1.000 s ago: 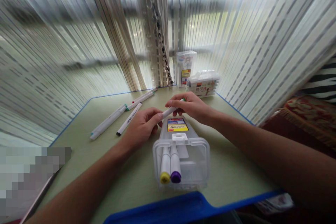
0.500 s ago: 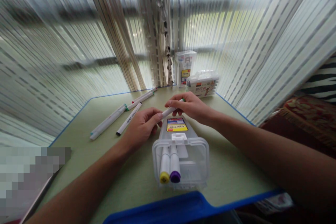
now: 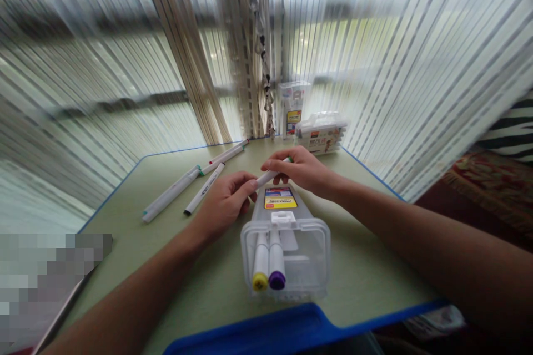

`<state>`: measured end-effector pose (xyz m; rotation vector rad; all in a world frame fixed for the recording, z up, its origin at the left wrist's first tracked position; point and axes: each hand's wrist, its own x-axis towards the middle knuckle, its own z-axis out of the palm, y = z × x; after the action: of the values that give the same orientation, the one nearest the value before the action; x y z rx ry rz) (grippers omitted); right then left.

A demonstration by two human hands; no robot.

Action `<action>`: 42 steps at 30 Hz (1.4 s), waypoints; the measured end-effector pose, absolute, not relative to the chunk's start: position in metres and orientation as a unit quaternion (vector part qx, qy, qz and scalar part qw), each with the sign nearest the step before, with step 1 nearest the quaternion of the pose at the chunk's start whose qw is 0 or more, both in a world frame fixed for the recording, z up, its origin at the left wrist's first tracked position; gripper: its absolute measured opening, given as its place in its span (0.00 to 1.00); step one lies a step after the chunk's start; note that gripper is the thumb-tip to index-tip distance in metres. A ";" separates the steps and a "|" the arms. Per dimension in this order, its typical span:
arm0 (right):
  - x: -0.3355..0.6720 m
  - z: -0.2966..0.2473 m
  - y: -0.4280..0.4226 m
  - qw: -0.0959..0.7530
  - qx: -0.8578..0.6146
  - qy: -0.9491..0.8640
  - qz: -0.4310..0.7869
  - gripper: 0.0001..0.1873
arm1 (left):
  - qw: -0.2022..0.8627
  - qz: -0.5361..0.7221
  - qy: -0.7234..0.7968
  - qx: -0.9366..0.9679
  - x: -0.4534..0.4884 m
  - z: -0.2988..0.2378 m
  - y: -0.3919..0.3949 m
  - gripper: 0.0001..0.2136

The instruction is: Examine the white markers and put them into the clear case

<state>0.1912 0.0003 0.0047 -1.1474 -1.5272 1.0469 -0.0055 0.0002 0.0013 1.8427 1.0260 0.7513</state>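
Note:
Between my two hands, a white marker (image 3: 267, 176) with a green end is held at a slant above the far end of a clear plastic case. My left hand (image 3: 230, 195) pinches its lower left end; my right hand (image 3: 300, 168) closes round the green end. The clear case (image 3: 328, 249) lies on its side with its opening toward me and a yellow label on top. Inside it are a yellow-capped marker (image 3: 260, 266) and a purple-capped marker (image 3: 276, 263), side by side at the left.
Several loose markers, among them a black-capped marker (image 3: 204, 189), lie left on the green table (image 3: 358, 277) with blue edging. At the back stand an upright clear case (image 3: 292, 111) and a wider marker box (image 3: 320, 136). String curtains (image 3: 366, 66) hang behind.

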 end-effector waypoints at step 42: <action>0.191 0.004 0.001 0.460 -0.469 -0.636 0.405 0.11 | 0.440 0.293 0.407 0.745 -0.006 0.000 0.002 0.14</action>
<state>0.1910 0.0010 0.0041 -1.1542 -1.5658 0.9965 -0.0063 0.0016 -0.0004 1.8501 1.0097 0.7283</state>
